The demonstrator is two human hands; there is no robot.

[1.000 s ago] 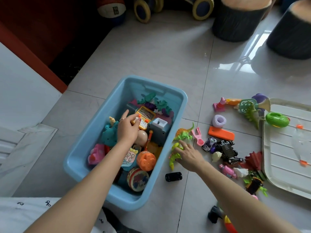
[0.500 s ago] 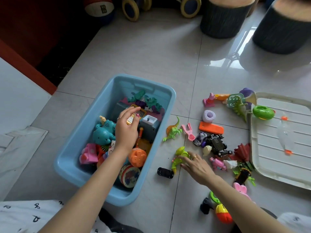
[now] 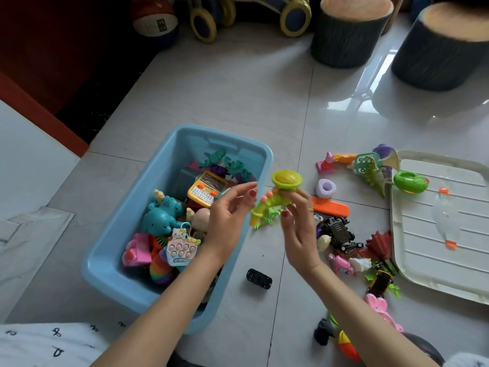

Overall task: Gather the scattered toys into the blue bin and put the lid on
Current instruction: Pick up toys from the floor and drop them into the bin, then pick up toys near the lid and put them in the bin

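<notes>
Head view: looking down on a tiled floor [image 3: 238,83], both arms reaching in from below.
Right hand [image 3: 297,221]: raised above the floor just right of the bin, its grip closed on a lime-green toy [image 3: 275,197] with a round yellow-centred top and pink knobs.
Left hand [image 3: 227,218]: beside the toy over the bin's right rim, fingers straight and loose, grip open and holding nothing; whether the fingertips touch the toy, I cannot tell.
Blue bin [image 3: 111,250]: on the floor at left, uncovered, already crowded with a teal elephant [image 3: 162,215], a yellow toy register [image 3: 206,188], a pink button game [image 3: 181,249] and others.
Lid [image 3: 444,223]: a cream ribbed panel lying flat at far right, well apart from the bin.
Scattered toys: a black car [image 3: 259,278] near the bin, an orange bar [image 3: 332,207], a purple ring [image 3: 326,188], a black truck [image 3: 340,230].
</notes>
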